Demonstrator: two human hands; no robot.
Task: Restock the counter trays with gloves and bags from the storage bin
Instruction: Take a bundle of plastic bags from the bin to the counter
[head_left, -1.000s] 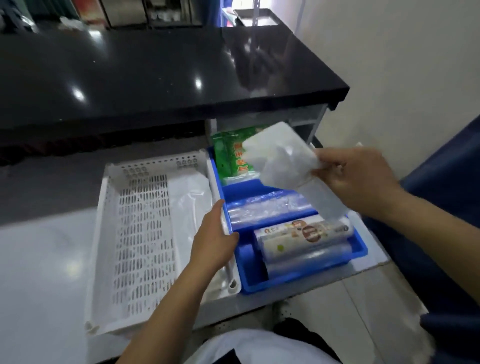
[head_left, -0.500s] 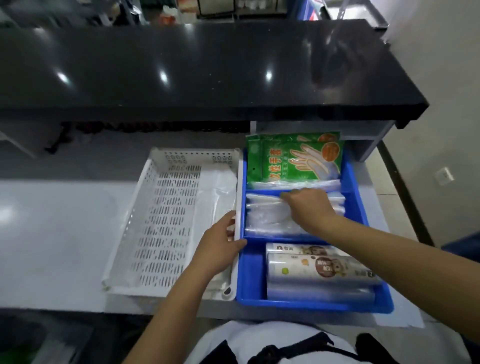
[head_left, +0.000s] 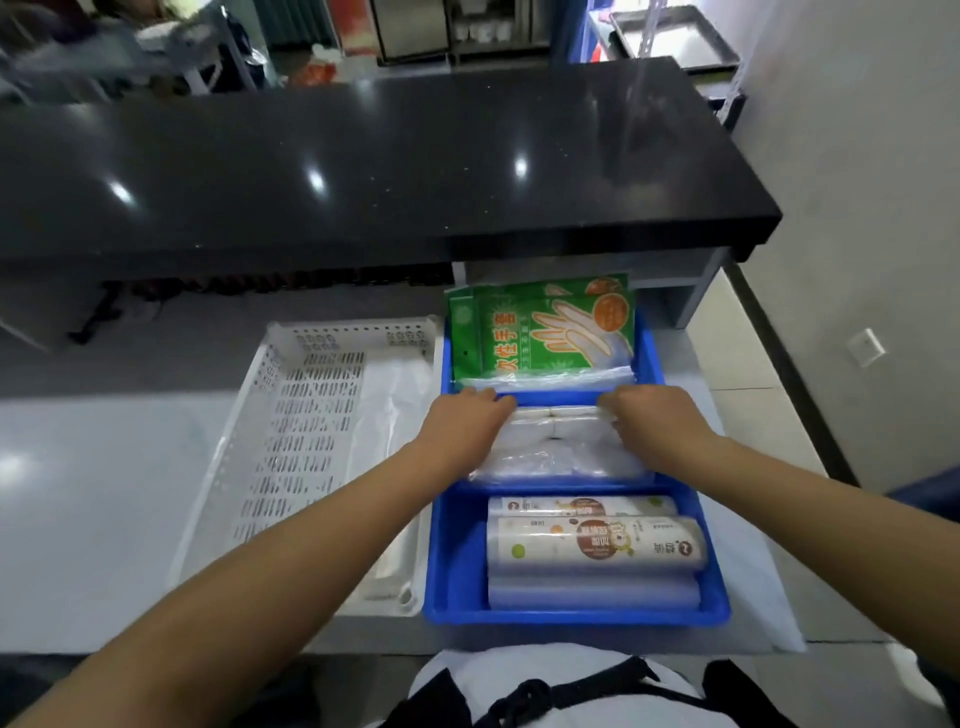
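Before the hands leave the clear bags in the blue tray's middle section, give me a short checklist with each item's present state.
1. Left hand on the clear bags: ok, at their left end.
2. Right hand on them: ok, fingers curled at the right end.
3. Bags inside the middle section of the blue tray: ok.
4. Bags lying flat: cannot tell.
5. Green glove packs in the far section: ok.
6. Rolls in the near section: ok.

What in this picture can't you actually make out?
- Fingertips of both hands, left and right: curled under in the head view.
- Clear bags: the count is lost in glare.
- Rolls: small print unreadable.
- White tray: near corner hidden by the left forearm.
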